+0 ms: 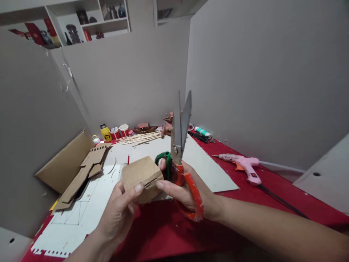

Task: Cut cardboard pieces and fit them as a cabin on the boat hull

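A small folded cardboard piece [141, 173] is held up above the front of the table. My left hand [121, 205] grips its lower left side, the thumb lying on the near edge by a dark slit. At the right end of that edge, the thumb of my right hand [188, 189] presses on the cardboard. The same hand also holds scissors [178, 145] with one orange-red and one green handle. Their blades point up, slightly apart, with nothing between them.
Cut cardboard strips [84, 171] and a large cardboard sheet [68, 160] lie left. Wooden sticks [141, 137], cups [124, 130], a yellow bottle [105, 133] and model boats [144, 128] stand behind. A pink glue gun [245, 165] rests right on the red cloth [283, 193].
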The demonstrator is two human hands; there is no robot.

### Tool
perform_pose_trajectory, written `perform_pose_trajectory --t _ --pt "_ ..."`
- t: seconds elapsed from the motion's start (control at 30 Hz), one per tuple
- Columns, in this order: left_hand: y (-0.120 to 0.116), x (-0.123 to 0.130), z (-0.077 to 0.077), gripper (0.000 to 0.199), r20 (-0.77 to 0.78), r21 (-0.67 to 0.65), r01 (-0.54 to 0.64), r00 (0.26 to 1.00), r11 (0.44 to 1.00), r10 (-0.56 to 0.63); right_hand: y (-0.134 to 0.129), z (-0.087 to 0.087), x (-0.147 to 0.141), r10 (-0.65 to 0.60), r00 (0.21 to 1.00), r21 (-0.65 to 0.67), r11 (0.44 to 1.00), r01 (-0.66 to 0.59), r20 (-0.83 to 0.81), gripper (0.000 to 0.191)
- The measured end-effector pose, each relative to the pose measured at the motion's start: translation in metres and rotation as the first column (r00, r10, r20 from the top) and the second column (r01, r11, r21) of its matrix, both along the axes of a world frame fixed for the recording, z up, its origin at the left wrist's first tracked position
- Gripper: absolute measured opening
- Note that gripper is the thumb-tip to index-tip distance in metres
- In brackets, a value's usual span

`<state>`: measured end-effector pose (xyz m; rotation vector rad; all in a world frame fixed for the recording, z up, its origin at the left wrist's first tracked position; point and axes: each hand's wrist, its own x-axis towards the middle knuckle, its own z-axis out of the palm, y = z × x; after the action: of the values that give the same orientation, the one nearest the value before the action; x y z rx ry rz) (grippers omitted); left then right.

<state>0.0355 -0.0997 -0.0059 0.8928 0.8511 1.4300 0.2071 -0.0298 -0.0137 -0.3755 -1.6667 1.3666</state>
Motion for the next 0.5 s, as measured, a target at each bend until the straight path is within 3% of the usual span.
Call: perform_pose_trajectory --t 0.2,0.4,0.5 --pt "0.006 0.005 -0.004 0.047 -0.043 -0.017 -0.040 0.998 0.999 0.039 -0.005 -0.007 -0.009 -0.030 0.998 -0.149 0.989 0.022 -0.055 0.028" --pt "0.005 0.012 -0.010 0.049 -0.159 0.118 -0.174 0.969 0.978 0.192 -0.003 -0.010 -0.014 -0.073 0.997 -0.246 0.967 0.063 -0.033 0.036" --pt "0.005 0.011 -0.013 0.047 -0.230 0.162 -0.218 0.940 0.962 0.252 -0.001 -0.011 -0.013 -0.061 0.997 -0.235 0.971 0.050 -0.039 0.035"
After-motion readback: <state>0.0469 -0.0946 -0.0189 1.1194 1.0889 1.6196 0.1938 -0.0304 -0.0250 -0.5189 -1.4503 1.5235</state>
